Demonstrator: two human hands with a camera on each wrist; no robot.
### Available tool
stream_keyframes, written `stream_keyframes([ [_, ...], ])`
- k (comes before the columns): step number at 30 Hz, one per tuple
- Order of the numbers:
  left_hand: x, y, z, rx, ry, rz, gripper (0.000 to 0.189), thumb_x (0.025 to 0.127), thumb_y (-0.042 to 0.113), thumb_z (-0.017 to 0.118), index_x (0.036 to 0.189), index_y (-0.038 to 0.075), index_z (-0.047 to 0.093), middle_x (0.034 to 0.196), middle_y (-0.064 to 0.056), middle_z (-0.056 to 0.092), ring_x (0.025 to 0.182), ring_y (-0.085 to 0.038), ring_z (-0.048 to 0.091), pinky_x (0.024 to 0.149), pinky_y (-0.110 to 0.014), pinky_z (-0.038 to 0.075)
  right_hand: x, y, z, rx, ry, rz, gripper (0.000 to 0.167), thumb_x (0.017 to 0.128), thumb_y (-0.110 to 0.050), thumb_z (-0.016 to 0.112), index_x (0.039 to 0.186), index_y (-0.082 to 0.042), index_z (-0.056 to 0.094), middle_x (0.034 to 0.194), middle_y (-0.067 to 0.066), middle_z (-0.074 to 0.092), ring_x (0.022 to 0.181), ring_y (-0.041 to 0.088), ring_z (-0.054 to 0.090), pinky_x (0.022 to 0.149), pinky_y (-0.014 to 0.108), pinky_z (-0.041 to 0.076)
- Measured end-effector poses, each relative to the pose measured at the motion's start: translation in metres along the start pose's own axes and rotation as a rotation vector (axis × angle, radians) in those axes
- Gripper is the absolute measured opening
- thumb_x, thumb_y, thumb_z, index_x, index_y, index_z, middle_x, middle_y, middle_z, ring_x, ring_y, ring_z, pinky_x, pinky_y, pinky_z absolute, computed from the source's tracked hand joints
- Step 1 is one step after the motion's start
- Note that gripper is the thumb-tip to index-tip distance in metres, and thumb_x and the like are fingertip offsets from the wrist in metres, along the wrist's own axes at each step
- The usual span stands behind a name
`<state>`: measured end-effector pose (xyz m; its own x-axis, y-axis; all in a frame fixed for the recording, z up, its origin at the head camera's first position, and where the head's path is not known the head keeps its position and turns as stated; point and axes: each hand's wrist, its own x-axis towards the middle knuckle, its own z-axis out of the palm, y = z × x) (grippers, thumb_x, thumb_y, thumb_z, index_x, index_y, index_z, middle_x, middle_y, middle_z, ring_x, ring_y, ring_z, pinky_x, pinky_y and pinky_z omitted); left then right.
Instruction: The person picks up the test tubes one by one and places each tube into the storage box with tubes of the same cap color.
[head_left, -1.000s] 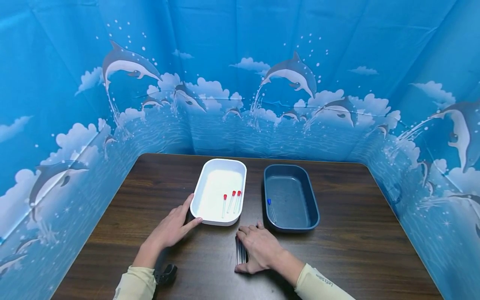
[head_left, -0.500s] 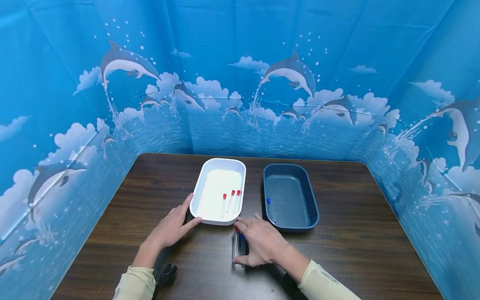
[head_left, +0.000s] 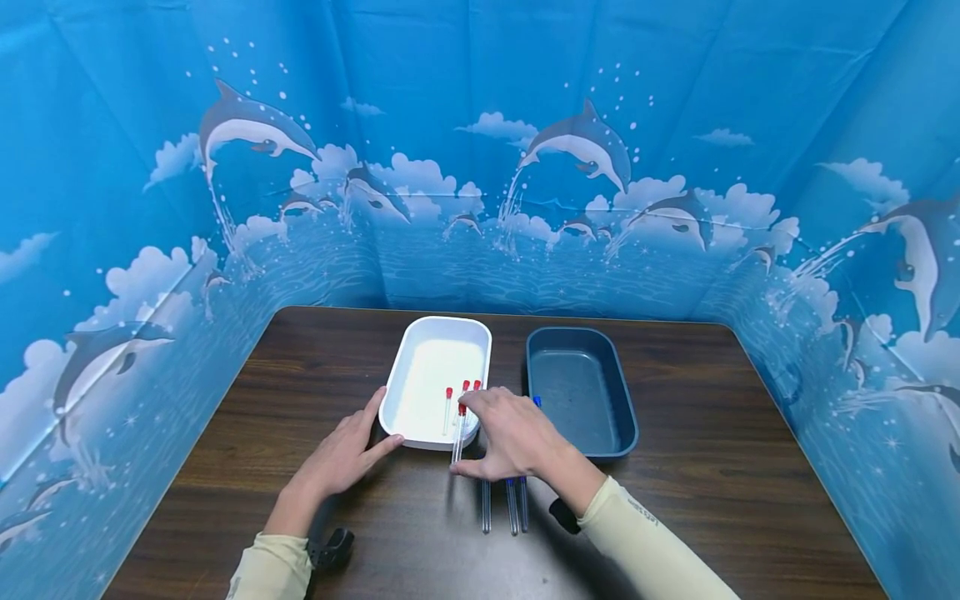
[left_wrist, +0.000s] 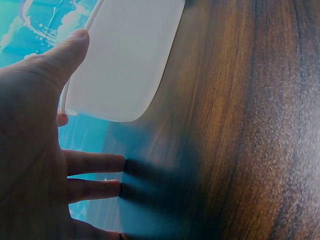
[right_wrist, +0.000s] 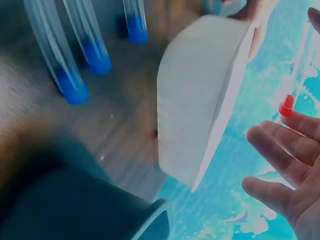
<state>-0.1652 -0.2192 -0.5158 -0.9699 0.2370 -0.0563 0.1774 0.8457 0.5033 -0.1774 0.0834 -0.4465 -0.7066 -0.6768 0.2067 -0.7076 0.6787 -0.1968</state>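
Observation:
A white tray (head_left: 437,327) holds three red-capped tubes (head_left: 448,408). My left hand (head_left: 352,450) lies flat on the table, and its thumb (left_wrist: 67,49) touches the white tray (left_wrist: 125,60) at the near left corner. My right hand (head_left: 480,442) pinches a red-capped tube (head_left: 458,432) over the tray's near rim. In the right wrist view its red cap (right_wrist: 286,106) shows past the fingers (right_wrist: 280,150). Three blue-capped tubes (head_left: 512,504) lie side by side on the table just behind that hand, blue-capped tubes (right_wrist: 75,92) beside the white tray (right_wrist: 200,100).
A dark blue tray (head_left: 622,400) stands right of the white one, and a blue-capped tube (head_left: 537,402) in it is partly hidden by my right hand. The brown table (head_left: 712,467) is walled in by a blue dolphin-print curtain (head_left: 600,167).
My right hand has lifted off the row of tubes on the table and moved forward to the white tray with a red-capped tube. The blue-capped tubes are now uncovered. The left hand stayed put.

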Motion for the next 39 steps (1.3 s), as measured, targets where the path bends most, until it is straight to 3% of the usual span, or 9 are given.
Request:
stream_keyframes([
  [3, -0.001, 0.0, 0.0, -0.003, -0.007, -0.003, 0.093, 0.091, 0.07, 0.046, 0.159, 0.022, 0.003, 0.158, -0.017, 0.027, 0.138, -0.043, 0.034, 0.102, -0.064, 0.033, 0.016, 0.009, 0.003, -0.02, -0.013, 0.034, 0.085, 0.074, -0.077, 0.061, 0.132, -0.015, 0.057, 0.126, 0.003, 0.064, 0.105, 0.018, 0.06, 0.079, 0.034, 0.053],
  [11, -0.001, 0.001, -0.001, -0.008, -0.008, -0.017, 0.096, 0.089, 0.074, 0.044, 0.159, 0.022, 0.006, 0.157, -0.017, 0.028, 0.137, -0.043, 0.034, 0.101, -0.065, 0.033, 0.06, 0.028, 0.019, -0.071, -0.077, 0.125, 0.082, 0.074, -0.075, 0.062, 0.13, -0.015, 0.061, 0.111, -0.001, 0.068, 0.088, 0.014, 0.059, 0.07, 0.03, 0.052],
  [18, -0.002, -0.001, 0.0, -0.004, -0.021, -0.029, 0.096, 0.089, 0.075, 0.042, 0.159, 0.022, 0.005, 0.156, -0.019, 0.029, 0.137, -0.043, 0.035, 0.101, -0.066, 0.033, 0.086, 0.027, 0.038, -0.148, -0.163, 0.166, 0.082, 0.074, -0.077, 0.059, 0.127, -0.016, 0.062, 0.107, -0.001, 0.067, 0.089, 0.015, 0.059, 0.077, 0.034, 0.053],
  [24, 0.0, -0.001, -0.001, -0.011, -0.018, -0.029, 0.096, 0.089, 0.075, 0.043, 0.159, 0.022, 0.006, 0.156, -0.02, 0.029, 0.136, -0.043, 0.035, 0.1, -0.066, 0.034, 0.097, 0.024, 0.053, -0.21, -0.224, 0.161, 0.078, 0.075, -0.079, 0.057, 0.119, -0.015, 0.063, 0.098, -0.002, 0.066, 0.087, 0.015, 0.059, 0.079, 0.034, 0.053],
  [39, 0.002, -0.001, -0.001, -0.011, -0.016, -0.018, 0.096, 0.089, 0.074, 0.043, 0.159, 0.021, 0.006, 0.156, -0.019, 0.029, 0.137, -0.042, 0.036, 0.101, -0.065, 0.034, 0.104, 0.015, 0.067, -0.335, -0.339, 0.182, 0.079, 0.072, -0.081, 0.059, 0.114, -0.014, 0.066, 0.103, 0.002, 0.067, 0.094, 0.02, 0.058, 0.091, 0.04, 0.047],
])
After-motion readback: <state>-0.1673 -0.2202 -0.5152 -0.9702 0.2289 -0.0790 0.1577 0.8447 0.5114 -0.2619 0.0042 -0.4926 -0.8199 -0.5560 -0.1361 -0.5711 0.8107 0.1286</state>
